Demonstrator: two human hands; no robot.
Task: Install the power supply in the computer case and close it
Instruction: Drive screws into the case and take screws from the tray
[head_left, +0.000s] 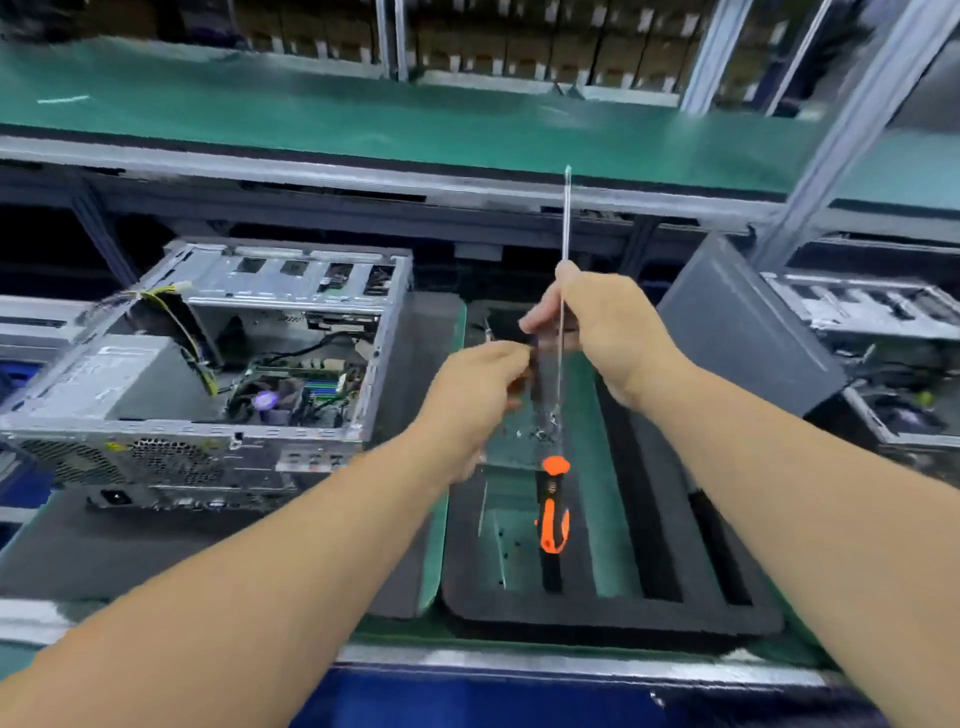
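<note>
The open computer case (218, 364) lies on its side at the left of the bench. The grey power supply (104, 374) sits inside its near left corner, with yellow and black cables rising from it. Over the black foam tray (613, 608) my right hand (608, 332) grips the long metal shaft of the screwdriver (554, 514). The tip points up and away, and the orange and black handle hangs low toward me. My left hand (478, 395) is just to the left of the shaft, its fingertips pinching a small dark part, too blurred to name.
A grey side panel (737, 322) leans at the right behind the tray. Another open case (878, 353) stands at the far right. A green shelf (363, 119) runs overhead across the back. Small screws lie in the tray's green slot (511, 545).
</note>
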